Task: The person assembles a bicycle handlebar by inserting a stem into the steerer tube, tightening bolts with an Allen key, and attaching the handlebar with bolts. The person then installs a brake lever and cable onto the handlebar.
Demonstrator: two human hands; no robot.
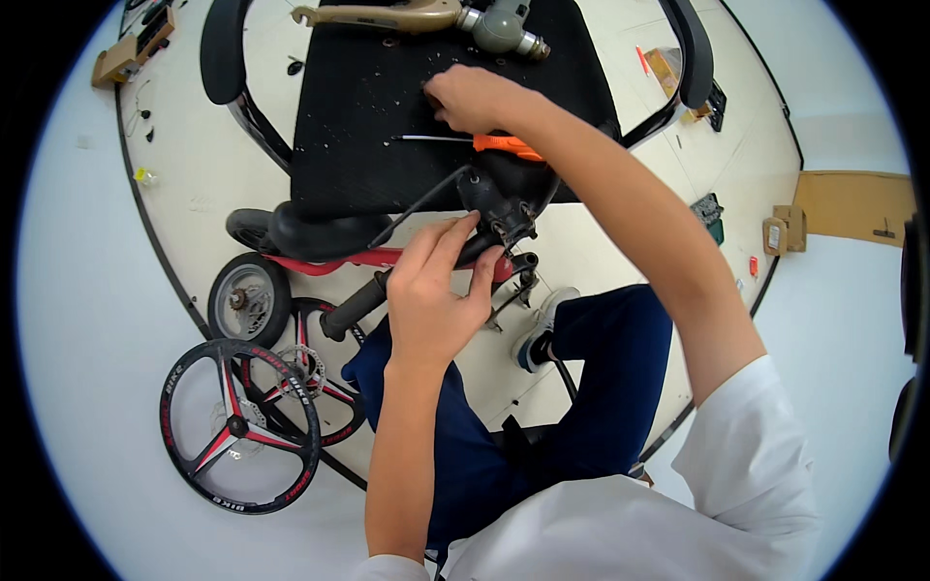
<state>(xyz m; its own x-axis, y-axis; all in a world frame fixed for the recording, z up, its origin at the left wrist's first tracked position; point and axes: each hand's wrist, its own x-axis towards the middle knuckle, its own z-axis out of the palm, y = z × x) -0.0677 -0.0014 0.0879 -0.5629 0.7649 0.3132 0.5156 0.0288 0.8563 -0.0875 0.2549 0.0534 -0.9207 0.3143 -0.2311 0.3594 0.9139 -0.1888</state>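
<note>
My left hand (436,295) grips a black handlebar (360,306) close to its stem clamp (509,221), thumb on one side and fingers on the other. The handlebar belongs to a small red bike frame (334,261) standing against the chair's front edge. Over the black chair seat (349,126), my right hand (475,100) has its fingers curled together at the surface; whatever they hold is hidden. Between that hand and the stem lies a screwdriver (506,145) with an orange handle, its shaft pointing left.
A tan and grey fork-shaped metal part (407,17) lies across the seat's far end. Chair armrests (225,53) rise on both sides. Spoked wheels (239,426) lean at the lower left. Cardboard boxes (787,229) and tools sit on the floor at right.
</note>
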